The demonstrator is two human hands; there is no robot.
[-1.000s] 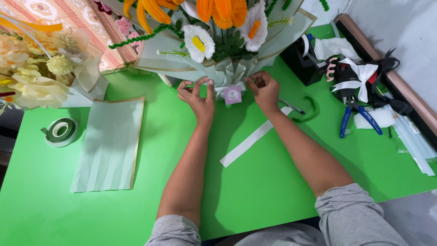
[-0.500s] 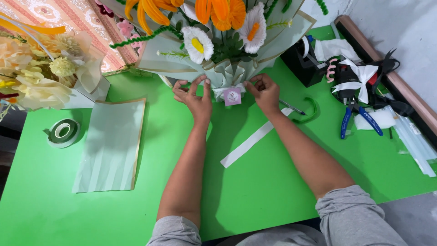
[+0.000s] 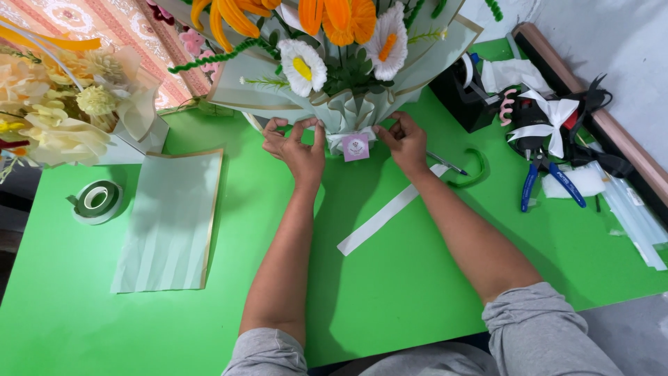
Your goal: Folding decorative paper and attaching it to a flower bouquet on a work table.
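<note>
Bouquet (image 3: 334,63) neck sits pinched between your left hand (image 3: 296,143) and right hand (image 3: 402,139), apparently closed on its wrapping; loosen either and it may topple.

— What's on the green table (image 3: 417,278)?

— Left of the left hand (image 3: 298,147), a pleated sheet of paper (image 3: 170,221), and beyond it a roll of tape (image 3: 97,201).

— And by the right hand (image 3: 402,141)?

— A white paper strip (image 3: 390,212) just below it, with a pen (image 3: 447,163) and a green loop (image 3: 473,170) beside it. Farther right, blue-handled pliers (image 3: 546,182).

— Between the hands?

— A bouquet (image 3: 348,63) stands there.
</note>
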